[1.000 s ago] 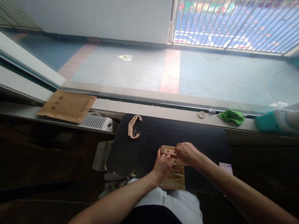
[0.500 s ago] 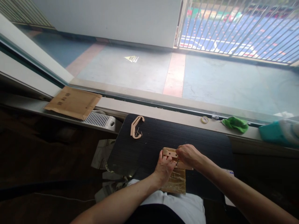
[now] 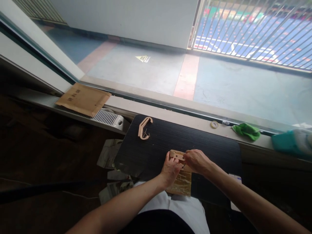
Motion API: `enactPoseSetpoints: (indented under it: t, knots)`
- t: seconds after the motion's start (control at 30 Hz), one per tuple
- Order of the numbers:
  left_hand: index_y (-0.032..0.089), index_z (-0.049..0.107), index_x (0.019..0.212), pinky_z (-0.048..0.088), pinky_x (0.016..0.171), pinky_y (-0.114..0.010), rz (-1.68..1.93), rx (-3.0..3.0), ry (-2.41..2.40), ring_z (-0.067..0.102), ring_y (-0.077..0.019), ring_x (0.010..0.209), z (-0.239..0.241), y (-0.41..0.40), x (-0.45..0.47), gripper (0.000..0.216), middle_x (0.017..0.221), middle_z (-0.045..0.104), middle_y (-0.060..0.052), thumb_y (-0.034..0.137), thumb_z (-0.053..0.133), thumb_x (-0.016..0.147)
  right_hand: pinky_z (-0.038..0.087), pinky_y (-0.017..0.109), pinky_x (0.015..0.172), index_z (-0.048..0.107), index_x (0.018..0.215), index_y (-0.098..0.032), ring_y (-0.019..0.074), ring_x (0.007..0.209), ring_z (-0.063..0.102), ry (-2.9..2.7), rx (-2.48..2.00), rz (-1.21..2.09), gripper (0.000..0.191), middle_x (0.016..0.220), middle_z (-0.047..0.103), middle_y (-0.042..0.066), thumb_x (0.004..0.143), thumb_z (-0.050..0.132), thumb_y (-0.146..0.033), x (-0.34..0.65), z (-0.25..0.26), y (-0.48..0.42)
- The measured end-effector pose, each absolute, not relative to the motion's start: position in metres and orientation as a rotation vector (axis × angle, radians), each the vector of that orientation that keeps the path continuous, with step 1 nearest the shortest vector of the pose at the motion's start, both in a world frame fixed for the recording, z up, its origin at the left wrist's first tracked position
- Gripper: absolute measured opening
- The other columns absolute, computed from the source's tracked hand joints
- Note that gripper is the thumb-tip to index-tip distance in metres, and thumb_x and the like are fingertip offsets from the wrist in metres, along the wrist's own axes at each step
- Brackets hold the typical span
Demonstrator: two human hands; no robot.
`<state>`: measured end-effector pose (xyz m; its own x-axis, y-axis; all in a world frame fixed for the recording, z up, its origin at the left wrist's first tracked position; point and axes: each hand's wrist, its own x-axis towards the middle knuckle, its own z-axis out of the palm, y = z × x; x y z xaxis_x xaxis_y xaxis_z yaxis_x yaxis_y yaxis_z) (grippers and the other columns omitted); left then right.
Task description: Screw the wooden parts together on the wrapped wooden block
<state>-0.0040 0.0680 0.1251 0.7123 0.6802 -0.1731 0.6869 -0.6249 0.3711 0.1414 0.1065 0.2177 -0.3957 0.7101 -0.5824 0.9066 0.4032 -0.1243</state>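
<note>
My left hand (image 3: 170, 169) presses its fingers on a small pale wooden piece with dark holes (image 3: 179, 156), holding it down near the front of the dark table. Beneath lies a brown, shiny-surfaced board (image 3: 179, 186) that reaches over the table's front edge towards my lap. At the wooden piece's right end, my right hand (image 3: 197, 160) is closed, fingers bent. A small dark metal bit shows between the hands, but what the right fingers grip is hidden. Farther left on the table, curved wooden hook-shaped pieces (image 3: 140, 129) lie beside several small screws (image 3: 147, 134).
The black table (image 3: 165, 135) stands against a window sill. On the sill are a tape roll (image 3: 214, 124), a green cloth (image 3: 247, 131) and a teal container (image 3: 282, 141). A brown envelope (image 3: 84, 100) rests on the radiator (image 3: 107, 117). A white flat object (image 3: 234, 178) is at the table's right edge.
The camera view has shifted and tilted slightly. Both hands stay at the wooden piece, with only a slight change in the right hand's pose.
</note>
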Motion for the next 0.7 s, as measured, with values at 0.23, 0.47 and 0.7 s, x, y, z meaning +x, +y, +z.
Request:
enactPoseSetpoints:
  t: [0.23, 0.47, 0.7]
  knots:
    - [0.023, 0.063, 0.086, 0.017, 0.104, -0.053, 0.009, 2.493, 1.094, 0.049, -0.0185, 0.096, 0.122, 0.063, -0.004, 0.016, 0.093, 0.060, -0.002, 0.019, 0.048, 0.086, 0.045, 0.023, 0.065, 0.068, 0.084, -0.014, 0.0186, 0.080, 0.065, 2.268, 1.302, -0.593, 0.023, 0.086, 0.069, 0.010, 0.084, 0.045, -0.016, 0.148, 0.223, 0.105]
    - [0.023, 0.064, 0.086, 0.020, 0.100, -0.051, 0.011, 2.530, 1.125, 0.049, -0.0195, 0.094, 0.122, 0.059, -0.002, 0.018, 0.090, 0.060, -0.003, 0.020, 0.046, 0.087, 0.045, 0.024, 0.066, 0.069, 0.084, -0.014, 0.0194, 0.080, 0.065, 2.342, 1.237, -0.579, 0.024, 0.087, 0.069, 0.010, 0.084, 0.045, -0.016, 0.151, 0.224, 0.102]
    - [0.025, 0.064, 0.086, 0.022, 0.099, -0.048, -0.002, 2.570, 1.106, 0.050, -0.0181, 0.092, 0.121, 0.060, -0.002, 0.016, 0.086, 0.062, 0.000, 0.017, 0.050, 0.085, 0.044, 0.024, 0.067, 0.069, 0.085, -0.013, 0.0193, 0.082, 0.065, 2.416, 1.205, -0.548, 0.023, 0.088, 0.069, 0.012, 0.083, 0.047, -0.018, 0.157, 0.220, 0.102]
